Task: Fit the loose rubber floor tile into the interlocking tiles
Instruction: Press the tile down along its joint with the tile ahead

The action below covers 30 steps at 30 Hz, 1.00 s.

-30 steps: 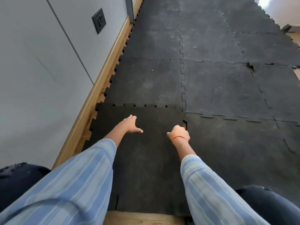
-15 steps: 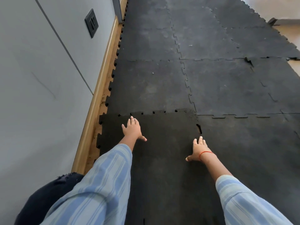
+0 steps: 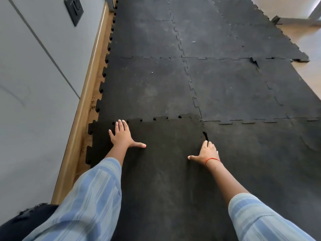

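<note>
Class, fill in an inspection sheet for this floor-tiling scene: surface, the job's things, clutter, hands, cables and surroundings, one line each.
Surface: interlocking tiles, black, dusty, cover most of the floor.
Job's things: loose rubber floor tile lies flat nearest the person; small open gap on its right seam, far seam teeth not fully seated.
Clutter: nothing seen.
Hands: left hand and right hand both flat, open, pressing on the loose tile; red thread on right wrist.
Cables: nothing seen.
Surroundings: grey wall with dark socket plate, wooden skirting at left.
</note>
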Each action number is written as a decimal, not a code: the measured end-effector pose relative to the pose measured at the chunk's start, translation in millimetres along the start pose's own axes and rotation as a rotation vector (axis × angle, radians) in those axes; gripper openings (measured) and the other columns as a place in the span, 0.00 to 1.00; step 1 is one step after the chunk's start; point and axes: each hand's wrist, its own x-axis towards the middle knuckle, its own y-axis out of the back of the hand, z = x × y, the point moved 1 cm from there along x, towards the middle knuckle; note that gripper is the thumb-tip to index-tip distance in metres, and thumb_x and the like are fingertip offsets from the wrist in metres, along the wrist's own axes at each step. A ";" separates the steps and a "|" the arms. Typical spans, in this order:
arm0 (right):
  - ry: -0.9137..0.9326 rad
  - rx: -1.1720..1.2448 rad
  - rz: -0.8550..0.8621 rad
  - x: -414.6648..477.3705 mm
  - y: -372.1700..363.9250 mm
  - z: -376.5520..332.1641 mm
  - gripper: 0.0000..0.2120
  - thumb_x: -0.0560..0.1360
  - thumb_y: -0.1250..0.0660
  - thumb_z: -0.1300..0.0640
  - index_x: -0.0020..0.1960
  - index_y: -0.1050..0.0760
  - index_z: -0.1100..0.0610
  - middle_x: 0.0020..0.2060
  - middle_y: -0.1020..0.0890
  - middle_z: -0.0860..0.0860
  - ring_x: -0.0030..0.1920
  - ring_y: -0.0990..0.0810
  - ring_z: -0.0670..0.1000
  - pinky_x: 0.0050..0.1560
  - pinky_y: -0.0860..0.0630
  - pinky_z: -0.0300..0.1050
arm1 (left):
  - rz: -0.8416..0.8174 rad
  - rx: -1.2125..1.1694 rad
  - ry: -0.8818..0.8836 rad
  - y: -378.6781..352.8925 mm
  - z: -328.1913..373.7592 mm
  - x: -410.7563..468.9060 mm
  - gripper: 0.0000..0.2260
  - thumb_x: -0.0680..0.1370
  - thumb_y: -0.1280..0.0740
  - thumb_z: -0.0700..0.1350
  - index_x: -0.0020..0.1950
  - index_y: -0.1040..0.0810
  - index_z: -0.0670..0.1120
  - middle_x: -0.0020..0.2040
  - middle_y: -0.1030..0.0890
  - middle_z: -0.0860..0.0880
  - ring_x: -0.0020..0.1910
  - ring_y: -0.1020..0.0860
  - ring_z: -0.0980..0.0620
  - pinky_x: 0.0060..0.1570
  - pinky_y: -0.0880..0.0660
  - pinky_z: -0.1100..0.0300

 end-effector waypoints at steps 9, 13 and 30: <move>0.029 -0.004 0.100 -1.3 -5.4 7.5 0.62 0.58 0.27 0.29 0.77 0.48 0.62 0.73 0.38 0.56 0.72 0.38 0.59 0.74 0.40 0.52 | 0.032 -0.009 -0.104 -6.4 -3.1 10.1 0.62 0.61 0.28 0.71 0.79 0.58 0.41 0.80 0.56 0.45 0.79 0.59 0.47 0.76 0.53 0.44; 0.032 0.045 0.111 -10.3 -13.7 24.8 0.61 0.59 0.31 0.26 0.79 0.51 0.55 0.77 0.43 0.50 0.72 0.38 0.59 0.75 0.41 0.54 | -0.007 -0.036 -0.112 -4.8 4.4 6.3 0.62 0.62 0.26 0.68 0.79 0.60 0.41 0.80 0.58 0.45 0.79 0.61 0.46 0.76 0.55 0.44; 0.043 0.120 0.199 -23.4 -14.4 37.6 0.54 0.62 0.34 0.26 0.76 0.41 0.60 0.71 0.33 0.54 0.68 0.37 0.60 0.73 0.38 0.51 | 0.007 0.077 -0.077 -6.4 9.8 -15.4 0.60 0.63 0.30 0.72 0.79 0.60 0.43 0.80 0.59 0.47 0.79 0.60 0.48 0.75 0.54 0.41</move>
